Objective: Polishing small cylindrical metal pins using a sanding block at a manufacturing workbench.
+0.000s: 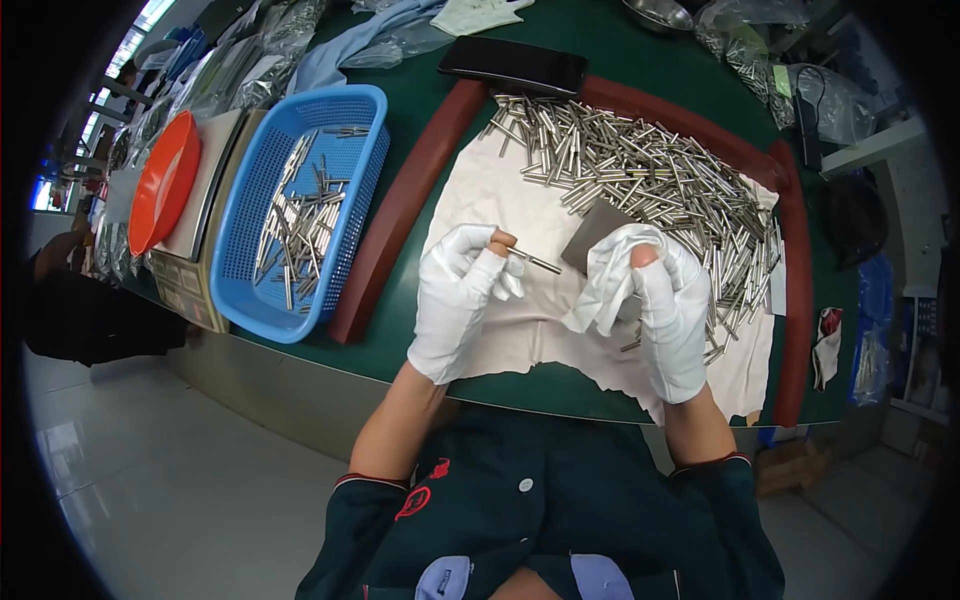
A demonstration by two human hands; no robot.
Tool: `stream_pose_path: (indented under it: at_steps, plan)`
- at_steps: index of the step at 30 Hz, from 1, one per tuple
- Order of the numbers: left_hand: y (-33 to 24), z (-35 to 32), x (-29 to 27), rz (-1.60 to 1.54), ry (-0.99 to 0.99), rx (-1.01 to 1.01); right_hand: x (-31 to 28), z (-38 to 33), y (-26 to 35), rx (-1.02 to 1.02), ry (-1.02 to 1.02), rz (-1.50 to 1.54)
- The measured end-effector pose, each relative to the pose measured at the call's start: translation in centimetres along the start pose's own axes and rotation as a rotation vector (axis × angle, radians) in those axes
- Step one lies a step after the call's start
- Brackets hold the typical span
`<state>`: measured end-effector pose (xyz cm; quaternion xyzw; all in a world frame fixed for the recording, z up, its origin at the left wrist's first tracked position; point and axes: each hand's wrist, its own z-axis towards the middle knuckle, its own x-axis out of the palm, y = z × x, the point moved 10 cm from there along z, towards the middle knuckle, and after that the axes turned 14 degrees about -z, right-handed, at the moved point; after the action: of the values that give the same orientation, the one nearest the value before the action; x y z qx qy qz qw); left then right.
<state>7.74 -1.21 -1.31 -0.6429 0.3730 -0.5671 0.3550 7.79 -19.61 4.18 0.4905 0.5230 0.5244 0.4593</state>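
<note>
Between thumb and fingers, my left hand (459, 290) pinches a thin metal pin (535, 261) that points to the right. A white glove with bare fingertips covers each hand. My right hand (668, 305) is closed on a bunched white cloth (608, 275), apart from the pin. Behind that cloth lies a grey-brown flat block (592, 232), partly hidden. A large heap of shiny metal pins (650, 170) spreads over a pale cloth (470, 205) beyond and right of my hands. More pins (300, 225) lie in a blue plastic basket (228, 225) to the left.
Dark red wooden rails (408, 205) frame the pale cloth on the green table (390, 330). A black phone (515, 66) rests by the far rail. Left of the basket, an orange bowl (165, 185) sits on a scale (190, 285). Plastic bags (835, 105) lie far right.
</note>
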Motion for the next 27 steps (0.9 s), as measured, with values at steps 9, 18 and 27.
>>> stream_pose_path:
  at_steps: [9,18,27]
  plan:
    - [-0.3,-0.1,0.5,0.018,0.048,0.023,-0.3,0.1,-1.5,0.067,0.0,-0.329]
    - [0.1,-0.7,1.7,0.047,0.113,-0.047,1.5,0.2,0.7,-0.333,0.029,-0.706]
    - [-0.4,-0.6,3.4,0.01,0.117,-0.015,3.6,0.3,0.8,-0.338,0.198,-0.626]
